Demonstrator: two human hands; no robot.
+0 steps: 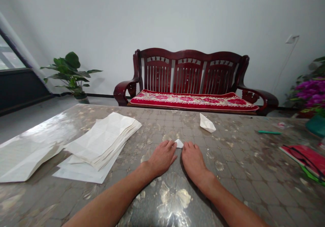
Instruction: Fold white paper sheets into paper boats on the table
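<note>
A small folded piece of white paper [179,143] lies on the table, its pointed top showing between my two hands. My left hand [164,156] has its fingertips on the paper's left side, with the fingers together and the thumb lower down. On the opposite side, the curled fingers of my right hand [193,157] press the paper's right edge. Both hands hide most of the paper's lower part. Farther back, a little to the right, sits a folded paper boat [207,123], touched by neither hand.
A stack of creased paper sheets [101,139] and more loose sheets [22,159] lie at the left. To the right are a green pen [269,132], a red notebook [304,157] and a flower pot [316,125]. A wooden bench [189,74] stands beyond the patterned table [243,186].
</note>
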